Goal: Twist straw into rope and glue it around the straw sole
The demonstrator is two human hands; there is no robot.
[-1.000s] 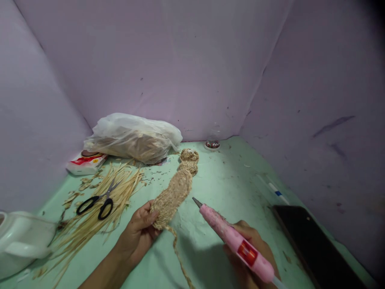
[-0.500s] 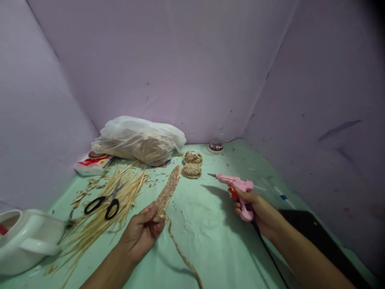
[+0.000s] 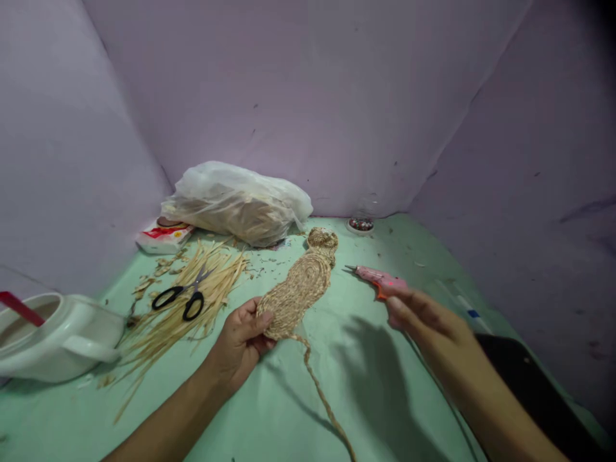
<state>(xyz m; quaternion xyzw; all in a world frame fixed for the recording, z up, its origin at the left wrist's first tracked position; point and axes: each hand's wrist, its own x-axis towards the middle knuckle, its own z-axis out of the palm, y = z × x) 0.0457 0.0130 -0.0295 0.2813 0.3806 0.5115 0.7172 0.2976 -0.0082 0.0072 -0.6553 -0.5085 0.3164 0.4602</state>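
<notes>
My left hand point(image 3: 245, 337) grips the near end of a flat, sole-shaped piece of coiled braided fibre point(image 3: 298, 289), thumb on top and fingers beneath. From its near edge a loose braided cord point(image 3: 320, 388) trails down toward the lower edge of the view. A pink hot glue gun point(image 3: 382, 280) with an orange trigger is in my right hand point(image 3: 428, 324), its nozzle pointing left and its handle hidden by my fingers. Just past the held piece, a second coiled fibre piece point(image 3: 323, 239) lies on the table, partly covered from view.
Black-handled scissors point(image 3: 194, 305) rest on loose straw strips point(image 3: 178, 346) at left. A white pot point(image 3: 81, 321) stands near the left edge. Behind are a plastic bag point(image 3: 235, 199), a red-and-white packet point(image 3: 163, 239) and a small container point(image 3: 360, 224). A black flat object point(image 3: 529, 378) lies at right.
My left hand has turned the fibre piece from nearly edge-on to show its broad coiled face. The glue gun has tipped over, and my right hand now covers its handle. The view has shifted slightly.
</notes>
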